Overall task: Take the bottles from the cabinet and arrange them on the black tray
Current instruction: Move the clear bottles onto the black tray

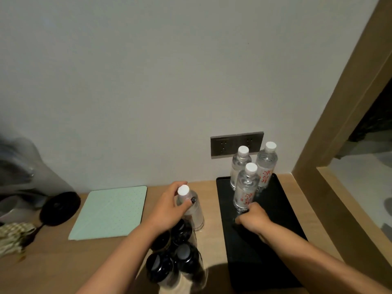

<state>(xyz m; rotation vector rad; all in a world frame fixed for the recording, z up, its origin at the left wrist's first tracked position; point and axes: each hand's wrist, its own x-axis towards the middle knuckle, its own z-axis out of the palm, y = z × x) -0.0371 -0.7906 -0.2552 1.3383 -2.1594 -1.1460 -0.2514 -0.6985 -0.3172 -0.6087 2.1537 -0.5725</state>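
Note:
Three clear water bottles with white caps and red lettering stand on the black tray near the wall: two at the back and one in front. My right hand grips the base of the front bottle on the tray. A fourth clear bottle stands on the wooden counter left of the tray, and my left hand holds it around the neck, thumb across it just below the cap. Several dark-capped bottles are grouped on the counter under my left forearm.
A mint-green dotted pad lies flat to the left, beside a round black lid and a checked cloth. A grey socket plate is on the wall behind the tray. A wooden frame borders the right side.

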